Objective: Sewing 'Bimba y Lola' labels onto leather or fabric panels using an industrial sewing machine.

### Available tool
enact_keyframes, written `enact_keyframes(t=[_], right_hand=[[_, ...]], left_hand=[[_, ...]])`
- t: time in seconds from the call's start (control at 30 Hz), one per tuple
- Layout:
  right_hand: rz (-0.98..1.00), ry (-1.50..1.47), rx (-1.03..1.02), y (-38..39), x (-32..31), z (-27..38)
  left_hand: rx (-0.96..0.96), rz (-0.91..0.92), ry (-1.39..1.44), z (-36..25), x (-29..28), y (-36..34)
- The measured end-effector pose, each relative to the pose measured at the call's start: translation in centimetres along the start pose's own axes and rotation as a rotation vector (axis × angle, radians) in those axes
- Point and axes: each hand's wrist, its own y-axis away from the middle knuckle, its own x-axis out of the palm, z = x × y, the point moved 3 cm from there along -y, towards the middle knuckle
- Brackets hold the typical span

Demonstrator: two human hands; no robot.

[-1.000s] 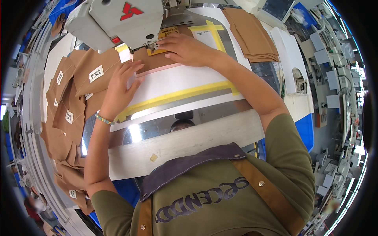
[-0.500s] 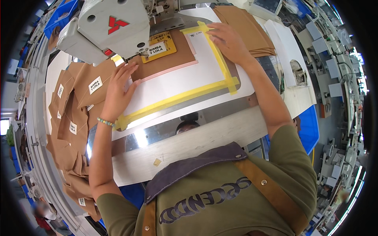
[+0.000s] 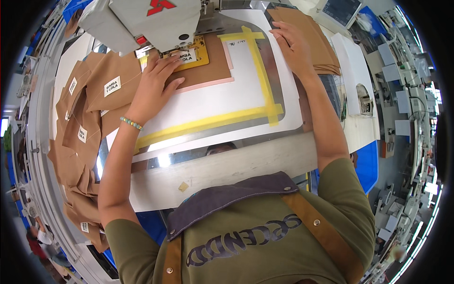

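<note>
My left hand (image 3: 156,85) lies with its fingers outstretched on the left part of a flat brown fabric piece (image 3: 219,59), close by the head of a white sewing machine (image 3: 156,26). Under that head sits a yellow template (image 3: 203,51) framing a white label (image 3: 188,57). Pink strips (image 3: 208,84) border the brown piece, which rests on a white sheet (image 3: 208,104) edged with yellow tape (image 3: 203,124). My right hand (image 3: 294,49) is open, holding nothing, its fingertips just right of the taped corner and beside a stack of brown pieces (image 3: 318,42). Part of the template is hidden by the machine.
A heap of brown pieces with white labels (image 3: 90,104) covers the left side and hangs down the near edge. At the back right stands a screen (image 3: 339,12). A white board with a cutout (image 3: 347,71) and a blue bin (image 3: 366,163) are at the right.
My right hand has left the taped corner and moved right, toward the brown stack. The left hand has slid rightward over the brown piece. The machine head now covers more of the template and label.
</note>
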Motion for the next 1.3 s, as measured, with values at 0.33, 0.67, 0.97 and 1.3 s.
enact_keyframes(t=[0.33,0.67,0.97,1.3], right_hand=[[0.025,0.028,0.026,0.0,0.0,0.2],[0.011,0.036,-0.010,-0.1,-0.1,0.2],[0.004,0.038,0.001,0.0,0.0,0.1],[0.014,0.056,0.001,0.4,0.1,0.1]], left_hand=[[0.051,-0.001,-0.058,0.5,0.7,-0.3],[0.049,0.057,-0.056,0.3,0.3,-0.3],[0.072,0.087,-0.066,0.7,0.1,-0.7],[-0.021,0.043,-0.056,2.4,0.9,-2.0]])
